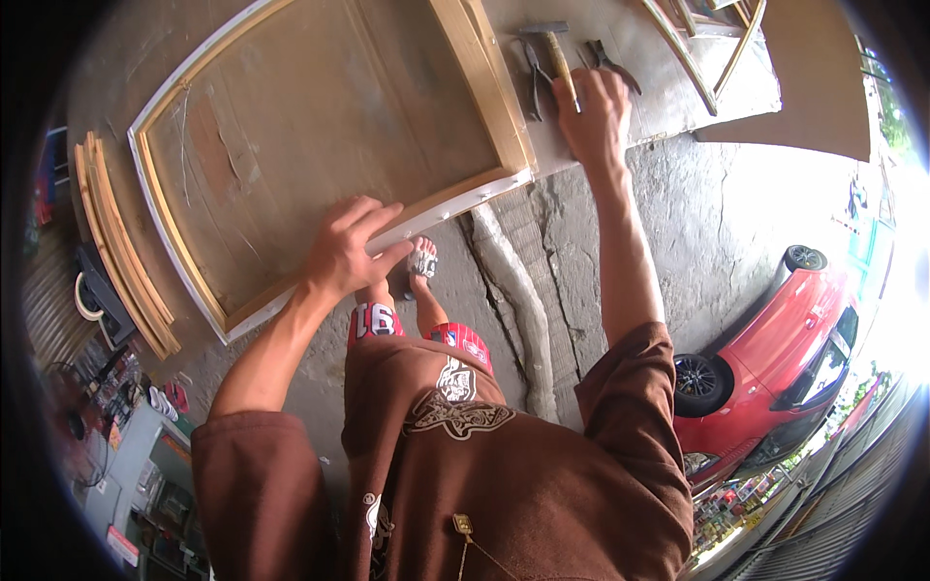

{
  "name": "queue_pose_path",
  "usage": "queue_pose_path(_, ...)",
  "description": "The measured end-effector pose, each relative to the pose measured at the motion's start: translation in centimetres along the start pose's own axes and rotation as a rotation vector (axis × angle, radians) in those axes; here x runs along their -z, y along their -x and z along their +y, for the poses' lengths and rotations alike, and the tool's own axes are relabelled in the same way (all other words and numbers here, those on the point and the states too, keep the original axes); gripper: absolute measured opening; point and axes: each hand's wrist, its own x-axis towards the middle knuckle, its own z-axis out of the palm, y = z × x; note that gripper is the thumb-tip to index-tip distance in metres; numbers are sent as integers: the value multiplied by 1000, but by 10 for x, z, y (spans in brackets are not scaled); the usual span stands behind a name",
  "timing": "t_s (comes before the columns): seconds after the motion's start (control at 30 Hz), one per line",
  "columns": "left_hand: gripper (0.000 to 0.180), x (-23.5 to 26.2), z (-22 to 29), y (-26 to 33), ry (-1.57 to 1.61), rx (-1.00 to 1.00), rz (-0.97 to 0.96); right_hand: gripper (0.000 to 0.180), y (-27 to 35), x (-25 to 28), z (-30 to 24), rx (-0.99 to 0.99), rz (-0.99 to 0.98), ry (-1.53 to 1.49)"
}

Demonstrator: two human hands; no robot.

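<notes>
A large wooden frame (504,116) with white material wrapped over its outer edge lies on the worktable. My left hand (349,242) grips its near rail, fingers over the wood and thumb along the white outer side. Small studs dot that edge. My right hand (599,116) is at the lower end of a hammer (561,60), its fingers curled at the wooden handle. The hammer's metal head points away from me. Beside it on the left are pliers (534,79) with open handles; dark-handled pliers (610,64) lie to the right, partly behind my fingers.
More wooden frame pieces (699,60) lie at the far right, by a brown board (814,87). Long wooden strips (121,252) are stacked at the left, near a roll of tape (87,298). A red car (790,339) stands to the right. Cracked concrete floor (668,232) shows below.
</notes>
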Motion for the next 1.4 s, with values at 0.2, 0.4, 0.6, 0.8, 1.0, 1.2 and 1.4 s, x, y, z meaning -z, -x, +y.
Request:
queue_pose_path(0.2,44,-10,-6,4,-43,-40,41,24,-5,-13,-33,42,-303,186)
queue_pose_path(0.4,41,-33,-5,1,7,-54,48,30,-12,-24,-28,-154,-297,64)
queue_pose_path(0.6,40,-24,-7,1,-38,-135,76,34,14,37,-23,-408,-110,-1028)
queue_pose_path(0.8,38,-27,-3,3,-13,-102,99,40,160,89,-54,-955,-222,-1449)
queue_pose_path(1.0,41,-22,-37,15,900,373,84,45,236,79,-121,-1126,-349,-1441)
queue_pose_path(1.2,31,107,-49,44,413,360,218,41,238,88,-228,-1044,-341,-1225)
queue_pose_path(1.4,25,174,-133,111,-144,69,173,42,238,61,-365,-650,-532,-766)
